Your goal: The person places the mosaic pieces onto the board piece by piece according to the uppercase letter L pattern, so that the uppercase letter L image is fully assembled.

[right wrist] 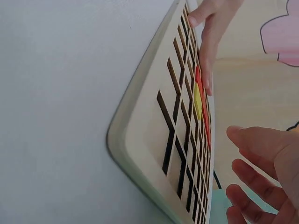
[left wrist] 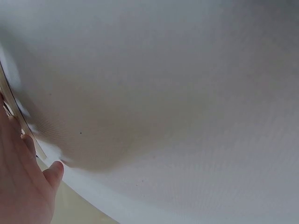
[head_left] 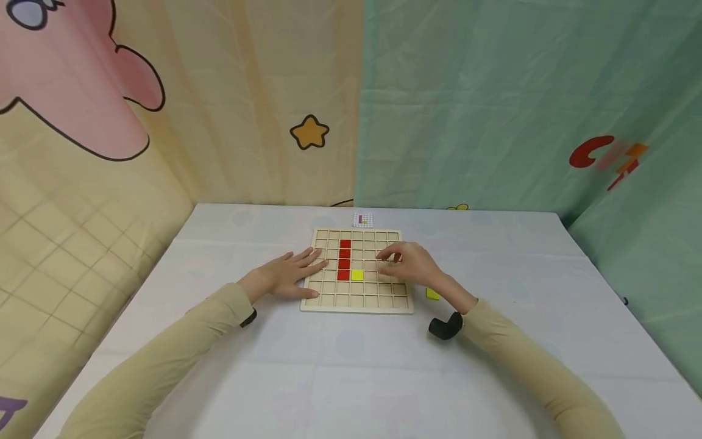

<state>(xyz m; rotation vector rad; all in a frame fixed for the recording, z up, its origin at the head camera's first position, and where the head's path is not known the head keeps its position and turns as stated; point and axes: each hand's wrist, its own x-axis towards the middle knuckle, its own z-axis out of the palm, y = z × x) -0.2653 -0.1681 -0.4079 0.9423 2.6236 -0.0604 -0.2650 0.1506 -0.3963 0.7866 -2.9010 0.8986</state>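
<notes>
A wooden grid board lies on the white table. A column of red square tiles fills several cells, and one yellow tile sits beside the lowest red one. My left hand rests with spread fingers on the board's left edge; the left wrist view shows only part of it. Over the board's right side is my right hand, its thumb and fingers apart and loosely bent. In the right wrist view nothing shows between those fingers. Another yellow piece lies by the right wrist.
Behind the board lies a small card with a printed grid pattern. White cloth covers the table. Patterned curtains hang at the back and sides. Each wrist carries a black device.
</notes>
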